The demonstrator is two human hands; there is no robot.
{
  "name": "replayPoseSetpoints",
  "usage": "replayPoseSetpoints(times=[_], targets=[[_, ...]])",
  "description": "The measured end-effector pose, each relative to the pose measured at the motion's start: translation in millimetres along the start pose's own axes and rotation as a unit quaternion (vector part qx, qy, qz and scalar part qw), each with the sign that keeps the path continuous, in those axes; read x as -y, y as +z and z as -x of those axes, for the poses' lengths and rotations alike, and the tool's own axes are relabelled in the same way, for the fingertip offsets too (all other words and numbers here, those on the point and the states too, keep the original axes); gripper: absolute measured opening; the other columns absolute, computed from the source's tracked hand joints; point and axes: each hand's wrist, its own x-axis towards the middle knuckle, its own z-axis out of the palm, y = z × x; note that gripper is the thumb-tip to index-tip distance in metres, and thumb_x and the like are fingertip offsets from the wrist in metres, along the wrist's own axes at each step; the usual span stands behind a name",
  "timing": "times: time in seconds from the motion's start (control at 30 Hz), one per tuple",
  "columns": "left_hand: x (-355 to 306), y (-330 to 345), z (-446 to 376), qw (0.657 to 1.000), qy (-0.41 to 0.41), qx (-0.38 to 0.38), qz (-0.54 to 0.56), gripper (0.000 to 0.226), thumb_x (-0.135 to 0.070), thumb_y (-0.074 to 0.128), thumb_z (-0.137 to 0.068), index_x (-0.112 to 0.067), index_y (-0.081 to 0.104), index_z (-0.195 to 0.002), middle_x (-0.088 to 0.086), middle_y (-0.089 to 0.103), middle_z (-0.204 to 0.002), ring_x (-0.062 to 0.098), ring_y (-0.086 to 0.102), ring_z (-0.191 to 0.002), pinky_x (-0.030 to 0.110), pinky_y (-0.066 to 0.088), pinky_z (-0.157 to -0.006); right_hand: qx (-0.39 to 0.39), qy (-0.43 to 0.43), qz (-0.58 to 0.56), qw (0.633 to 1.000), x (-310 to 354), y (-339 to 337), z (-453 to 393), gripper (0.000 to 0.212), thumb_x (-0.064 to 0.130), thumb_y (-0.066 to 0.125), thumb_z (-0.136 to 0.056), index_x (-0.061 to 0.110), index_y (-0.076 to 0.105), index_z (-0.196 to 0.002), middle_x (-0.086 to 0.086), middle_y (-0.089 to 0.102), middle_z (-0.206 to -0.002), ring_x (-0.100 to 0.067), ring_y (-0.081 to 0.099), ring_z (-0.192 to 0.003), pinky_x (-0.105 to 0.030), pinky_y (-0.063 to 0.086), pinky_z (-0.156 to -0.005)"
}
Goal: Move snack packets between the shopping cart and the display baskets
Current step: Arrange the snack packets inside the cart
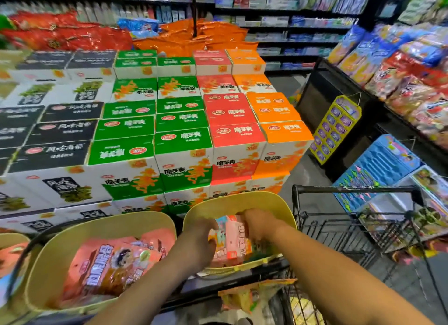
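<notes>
both hands are in the right yellow basket (242, 201), lower centre of the frame. the left hand (200, 237) and the right hand (258, 224) hold a bunch of pink snack packets (230, 239) between them, one hand on each side. fingers of both look curled round the packet edges, so a two-hand clamp, though the fingertips themselves are hidden behind the packets.

the bunch stands approx. upright, its long axis running from top to bottom of the frame, slightly tilted. it sits inside the basket, low part still under the rim.

the left yellow basket (48, 252), lower left, has more pink packets (109, 266) lying flat in it. the shopping cart (351, 227) is just beside the right basket, to the lower right; another packet (244, 298) lies in the cart at the bottom centre.

my judgement: the cart is on the right-hand side, so the right hand is nearer to it, and the bunch must go up over the rim and then to the right & down. or this is placing in, i cannot tell the direction.
</notes>
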Motion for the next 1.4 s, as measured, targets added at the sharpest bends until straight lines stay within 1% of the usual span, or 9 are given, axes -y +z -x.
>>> replayPoseSetpoints(times=[0.1,0.27,0.4,0.63,0.83,0.93,1.13,1.27,1.4], targets=[[-2.0,5.6,-34.5,0.998,-0.021,0.009,-0.063,0.041,-0.012,0.055,-0.096,-0.020,0.058,-0.136,0.004,0.054,-0.143,0.023,0.053,-0.129,0.025,0.041,-0.104,0.011,-0.005,0.026,1.000,-4.3,-9.0,14.1,0.018,0.015,0.063,-0.090,0.019,0.065,-0.108,-0.011,0.072,-0.112,-0.038,0.069,-0.103,-0.041,0.057,-0.076],[3.6,19.2,-76.0,0.983,-0.056,0.088,-0.152,0.026,-0.016,0.054,-0.096,-0.011,0.059,-0.121,0.012,0.067,-0.126,0.028,0.066,-0.115,0.036,0.052,-0.089,-0.017,0.015,0.001,1.000,-15.7,-19.1,55.3,0.038,0.015,0.068,-0.090,0.022,0.068,-0.126,-0.007,0.069,-0.118,-0.035,0.069,-0.102,-0.040,0.059,-0.082],[6.0,35.0,-90.5,0.964,-0.047,0.150,-0.217,0.030,-0.024,0.053,-0.097,-0.013,0.063,-0.122,0.010,0.069,-0.128,0.028,0.067,-0.116,0.036,0.053,-0.092,-0.113,-0.046,-0.030,0.992,-27.4,-18.5,103.4,0.059,0.016,0.069,-0.090,0.039,0.060,-0.144,0.001,0.060,-0.124,-0.031,0.064,-0.110,-0.039,0.052,-0.084],[1.9,55.9,-98.9,0.956,-0.027,0.174,-0.235,0.047,-0.027,0.063,-0.094,-0.026,0.054,-0.140,0.001,0.062,-0.139,0.025,0.060,-0.126,0.034,0.045,-0.105,-0.202,-0.056,-0.116,0.971,-33.4,-3.8,128.2,0.040,0.025,0.074,-0.093,0.036,0.067,-0.131,0.008,0.060,-0.116,-0.022,0.064,-0.109,-0.036,0.051,-0.086],[3.4,47.7,-98.4,0.966,-0.104,0.156,-0.179,0.049,-0.025,0.082,-0.076,-0.023,0.061,-0.121,0.001,0.070,-0.123,0.024,0.067,-0.112,0.035,0.055,-0.090,-0.210,-0.058,-0.125,0.968,-29.4,4.3,123.5,0.030,0.030,0.072,-0.095,0.033,0.067,-0.125,0.010,0.062,-0.119,-0.022,0.064,-0.111,-0.039,0.052,-0.086],[2.7,41.8,-94.8,0.967,-0.089,0.157,-0.178,0.041,-0.029,0.082,-0.073,-0.022,0.067,-0.111,0.001,0.073,-0.110,0.024,0.070,-0.099,0.033,0.054,-0.077,-0.203,-0.053,-0.127,0.969,-28.3,6.5,118.8,0.034,0.031,0.072,-0.095,0.036,0.065,-0.127,0.012,0.062,-0.120,-0.020,0.064,-0.111,-0.039,0.053,-0.085],[7.4,21.1,-69.4,0.983,-0.004,0.091,-0.161,0.017,-0.023,0.070,-0.081,-0.021,0.065,-0.097,0.002,0.070,-0.104,0.023,0.066,-0.095,0.030,0.042,-0.066,-0.211,-0.041,-0.186,0.959,-28.4,12.6,110.0,0.037,0.029,0.075,-0.092,0.032,0.067,-0.128,0.020,0.057,-0.108,-0.012,0.061,-0.098,-0.034,0.051,-0.081],[-2.7,-7.1,-47.1,0.990,0.043,0.008,-0.134,0.015,-0.030,0.066,-0.083,-0.020,0.061,-0.093,-0.002,0.068,-0.096,0.024,0.063,-0.092,0.035,0.046,-0.068,-0.247,-0.020,-0.305,0.919,-29.9,10.1,115.2,0.026,0.023,0.080,-0.089,0.035,0.075,-0.112,0.019,0.066,-0.103,-0.003,0.062,-0.095,-0.028,0.052,-0.082],[-19.2,-40.6,-19.5,0.991,0.075,-0.108,-0.028,0.017,-0.032,0.071,-0.084,-0.027,0.056,-0.089,-0.006,0.066,-0.079,0.015,0.062,-0.074,0.036,0.045,-0.060,-0.327,0.007,-0.496,0.804,-26.1,0.1,140.3,0.045,0.010,0.083,-0.088,0.052,0.077,-0.102,0.018,0.079,-0.099,-0.002,0.073,-0.090,-0.013,0.054,-0.073]])
